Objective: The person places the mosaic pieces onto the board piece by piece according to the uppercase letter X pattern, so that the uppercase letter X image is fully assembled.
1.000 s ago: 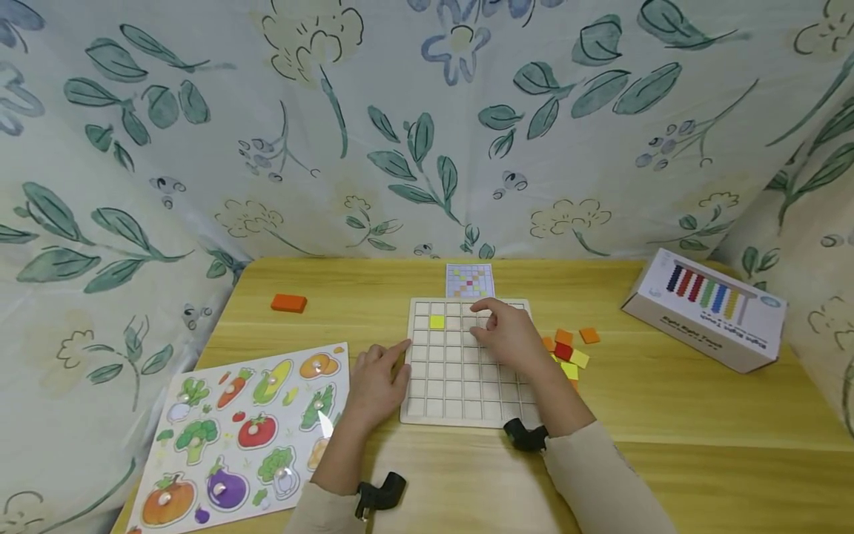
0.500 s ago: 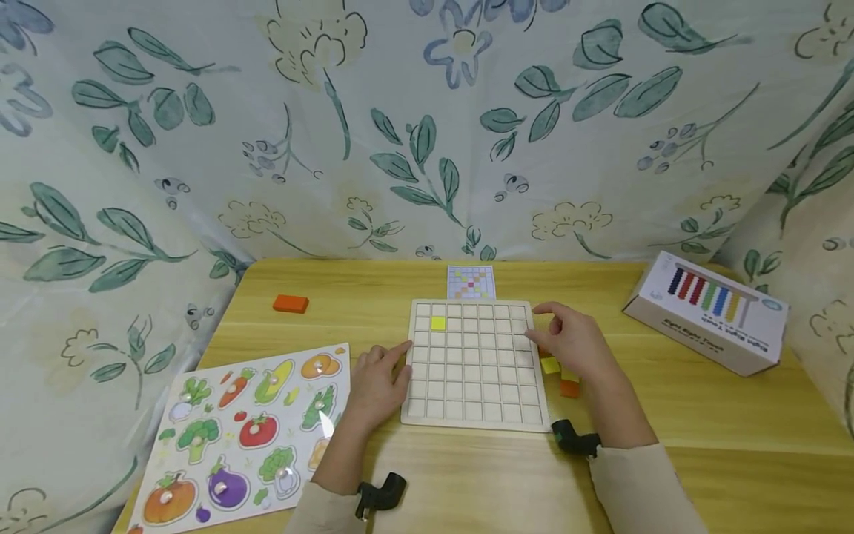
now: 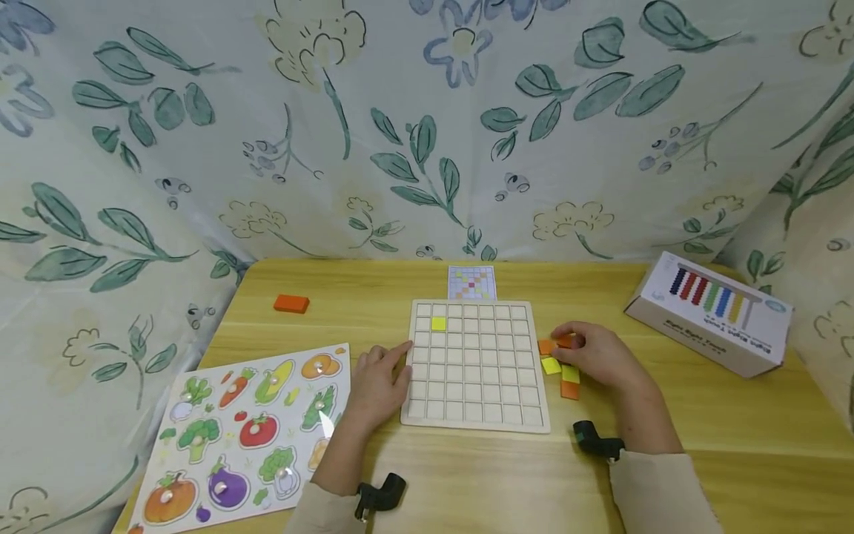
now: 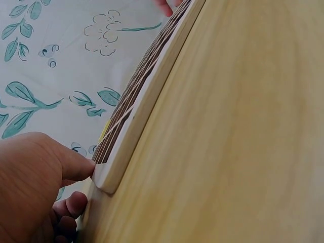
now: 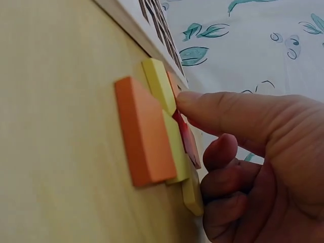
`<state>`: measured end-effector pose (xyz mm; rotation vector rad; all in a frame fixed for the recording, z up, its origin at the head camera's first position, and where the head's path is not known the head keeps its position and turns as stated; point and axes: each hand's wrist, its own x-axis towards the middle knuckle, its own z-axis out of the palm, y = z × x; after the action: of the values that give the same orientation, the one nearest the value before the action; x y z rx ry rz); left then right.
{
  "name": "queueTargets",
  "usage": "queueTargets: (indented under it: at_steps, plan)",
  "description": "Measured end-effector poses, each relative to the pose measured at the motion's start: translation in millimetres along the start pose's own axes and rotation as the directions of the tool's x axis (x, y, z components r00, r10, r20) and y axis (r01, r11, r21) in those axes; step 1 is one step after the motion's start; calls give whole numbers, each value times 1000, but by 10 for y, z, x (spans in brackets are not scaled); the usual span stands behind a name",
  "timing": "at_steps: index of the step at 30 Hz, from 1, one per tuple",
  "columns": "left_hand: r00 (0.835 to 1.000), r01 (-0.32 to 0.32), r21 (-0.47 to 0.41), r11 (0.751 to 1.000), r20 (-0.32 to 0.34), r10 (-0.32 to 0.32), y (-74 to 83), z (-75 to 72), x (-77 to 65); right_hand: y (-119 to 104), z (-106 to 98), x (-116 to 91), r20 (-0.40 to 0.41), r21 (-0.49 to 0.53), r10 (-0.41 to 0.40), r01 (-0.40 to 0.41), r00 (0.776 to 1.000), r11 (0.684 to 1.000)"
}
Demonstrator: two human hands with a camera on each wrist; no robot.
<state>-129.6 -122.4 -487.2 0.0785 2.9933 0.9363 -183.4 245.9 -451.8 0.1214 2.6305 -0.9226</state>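
I see that the right hand (image 3: 603,357) has gone from the board (image 3: 480,373) to the loose tiles (image 3: 551,365), nearer the right edge of the desk (image 3: 373,285), so probably picking starts, though I cannot tell whether its fingers clamp one, while the left hand (image 3: 376,386) touches the board, fingers apart.

High head view, facing down; close wrist views, sharing the board (image 3: 471,368)
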Motion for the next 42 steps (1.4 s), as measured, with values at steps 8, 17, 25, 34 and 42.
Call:
queueTargets:
  at_steps: [8, 17, 25, 34, 42]
  plan:
    - [1000, -12, -10, 1000, -12, 12, -6, -14, -2, 3, 23, 10, -5, -44, -58, 57, 998, 997]
    - [1000, -25, -16, 1000, -16, 25, -3, -7, -6, 8, 54, 22, -66, -66, -7, 3, 998, 998]
    - [999, -39, -8, 999, -27, 39, -7, -3, -5, -9, 45, 9, -28, -70, 14, -16, 1000, 997]
    - [999, -38, -12, 999, -29, 38, -8, 6, -5, -53, 75, 37, -55, -91, 13, -18, 998, 996]
    - [1000, -17, -5, 1000, -15, 17, 1, -2, -1, -108, 73, 43, -75, -28, -21, 19, 997, 999]
